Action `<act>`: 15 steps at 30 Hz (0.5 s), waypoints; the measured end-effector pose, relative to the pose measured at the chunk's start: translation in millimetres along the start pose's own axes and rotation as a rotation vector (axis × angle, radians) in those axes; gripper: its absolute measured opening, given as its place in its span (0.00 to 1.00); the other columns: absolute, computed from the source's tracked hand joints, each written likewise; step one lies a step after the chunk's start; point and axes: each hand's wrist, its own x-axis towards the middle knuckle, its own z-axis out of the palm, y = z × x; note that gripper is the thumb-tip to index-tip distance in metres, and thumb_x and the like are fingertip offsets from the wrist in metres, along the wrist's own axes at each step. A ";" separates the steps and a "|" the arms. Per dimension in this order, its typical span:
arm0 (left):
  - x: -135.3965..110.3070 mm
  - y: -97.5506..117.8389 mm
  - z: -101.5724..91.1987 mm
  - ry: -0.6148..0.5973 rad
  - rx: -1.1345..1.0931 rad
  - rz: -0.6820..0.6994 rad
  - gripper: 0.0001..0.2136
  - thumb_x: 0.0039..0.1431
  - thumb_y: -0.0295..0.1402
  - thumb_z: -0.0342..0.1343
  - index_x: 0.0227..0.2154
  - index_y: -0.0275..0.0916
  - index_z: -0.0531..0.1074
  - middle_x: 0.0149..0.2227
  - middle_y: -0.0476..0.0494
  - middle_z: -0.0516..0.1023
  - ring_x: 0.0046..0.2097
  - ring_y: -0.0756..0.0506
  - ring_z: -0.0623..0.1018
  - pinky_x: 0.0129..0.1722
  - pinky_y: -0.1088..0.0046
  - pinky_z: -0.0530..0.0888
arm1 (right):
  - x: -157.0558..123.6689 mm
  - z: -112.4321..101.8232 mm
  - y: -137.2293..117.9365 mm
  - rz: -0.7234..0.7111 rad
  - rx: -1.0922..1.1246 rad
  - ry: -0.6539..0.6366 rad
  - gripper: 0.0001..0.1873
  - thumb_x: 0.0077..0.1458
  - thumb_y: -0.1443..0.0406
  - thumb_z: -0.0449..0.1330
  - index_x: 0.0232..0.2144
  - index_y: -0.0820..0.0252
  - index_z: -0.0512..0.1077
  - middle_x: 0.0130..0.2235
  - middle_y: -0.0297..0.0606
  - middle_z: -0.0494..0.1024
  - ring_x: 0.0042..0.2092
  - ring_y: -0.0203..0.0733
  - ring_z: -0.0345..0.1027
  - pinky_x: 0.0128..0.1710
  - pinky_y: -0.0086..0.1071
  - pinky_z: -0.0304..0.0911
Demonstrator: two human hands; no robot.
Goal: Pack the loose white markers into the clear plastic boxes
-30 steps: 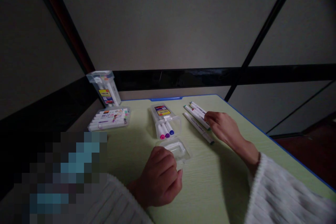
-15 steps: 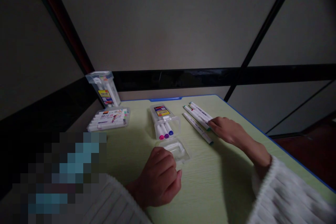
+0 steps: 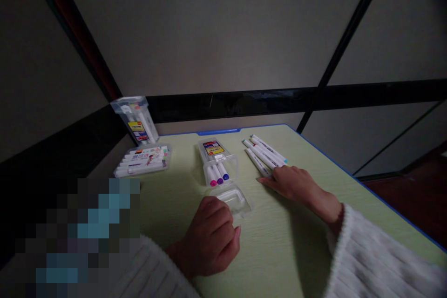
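Observation:
My right hand [image 3: 296,184] reaches over the near ends of three white markers on the right of the table. Its thumb and fingers close about the lower end of the nearest marker [image 3: 257,162], hiding that end. Beside it lie the middle marker [image 3: 261,151] and the far marker [image 3: 270,148], which has blue-green tips. My left hand [image 3: 211,237] rests as a loose fist, with nothing showing in it, just in front of a clear plastic lid [image 3: 240,202]. Behind the lid lies a clear marker case [image 3: 209,160], its open end toward me, with pink, purple and blue marker ends showing.
At the back left stands another clear marker case [image 3: 138,123], upright. In front of it a flat case of white markers [image 3: 143,160] lies down. The pale green table [image 3: 265,251] has a blue edge and meets a grey panelled wall [image 3: 223,32].
My right hand has moved left and toward me, from the far markers to the nearest one. That marker's near end has gone under the hand. My left hand has stayed in place.

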 end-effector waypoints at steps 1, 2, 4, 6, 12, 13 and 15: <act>0.1 0.0 0.1 -0.001 0.000 0.001 0.12 0.49 0.19 0.49 0.17 0.38 0.56 0.19 0.50 0.63 0.26 0.50 0.64 0.28 0.70 0.62 | -0.1 0.3 -0.8 -0.002 0.003 0.000 0.31 0.56 0.48 0.42 0.34 0.67 0.73 0.36 0.55 0.77 0.39 0.57 0.72 0.34 0.42 0.63; 0.2 0.1 0.2 -0.001 0.000 0.002 0.12 0.49 0.19 0.49 0.17 0.37 0.56 0.19 0.50 0.63 0.26 0.50 0.64 0.28 0.70 0.62 | -0.3 0.6 -1.5 -0.003 0.006 0.000 0.30 0.56 0.48 0.42 0.34 0.67 0.74 0.36 0.55 0.77 0.39 0.57 0.72 0.34 0.41 0.63; 0.0 0.1 0.4 -0.005 0.000 0.008 0.12 0.48 0.19 0.49 0.17 0.37 0.56 0.19 0.50 0.63 0.26 0.50 0.64 0.28 0.70 0.62 | -0.5 0.9 -2.4 -0.004 0.011 0.002 0.30 0.57 0.49 0.42 0.34 0.66 0.74 0.36 0.55 0.77 0.39 0.56 0.72 0.34 0.41 0.63; -0.5 0.2 0.8 -0.010 0.004 0.013 0.12 0.48 0.19 0.49 0.17 0.37 0.55 0.19 0.50 0.63 0.26 0.50 0.64 0.28 0.70 0.63 | -0.5 1.2 -2.6 -0.013 0.015 0.006 0.30 0.57 0.50 0.42 0.33 0.67 0.74 0.35 0.55 0.77 0.38 0.55 0.73 0.33 0.40 0.63; -1.8 -0.2 1.8 -0.013 -0.001 0.012 0.12 0.48 0.18 0.50 0.18 0.37 0.55 0.19 0.50 0.62 0.27 0.50 0.63 0.28 0.70 0.62 | 0.8 1.9 -2.4 -0.039 0.018 0.032 0.29 0.58 0.52 0.42 0.33 0.67 0.74 0.35 0.55 0.78 0.38 0.55 0.73 0.32 0.39 0.63; -1.8 -0.4 1.9 -0.017 -0.004 0.014 0.12 0.48 0.18 0.50 0.18 0.37 0.55 0.19 0.50 0.62 0.27 0.50 0.63 0.28 0.70 0.62 | 1.0 2.0 -2.6 -0.039 0.017 0.032 0.29 0.58 0.52 0.42 0.33 0.67 0.75 0.35 0.55 0.78 0.38 0.55 0.73 0.32 0.39 0.63; -1.9 -0.8 2.1 -0.019 -0.006 0.015 0.12 0.48 0.18 0.50 0.18 0.37 0.55 0.19 0.50 0.63 0.27 0.50 0.63 0.28 0.70 0.62 | 1.2 2.2 -3.3 -0.037 0.012 0.035 0.28 0.58 0.52 0.42 0.33 0.67 0.75 0.35 0.55 0.78 0.37 0.55 0.73 0.32 0.40 0.63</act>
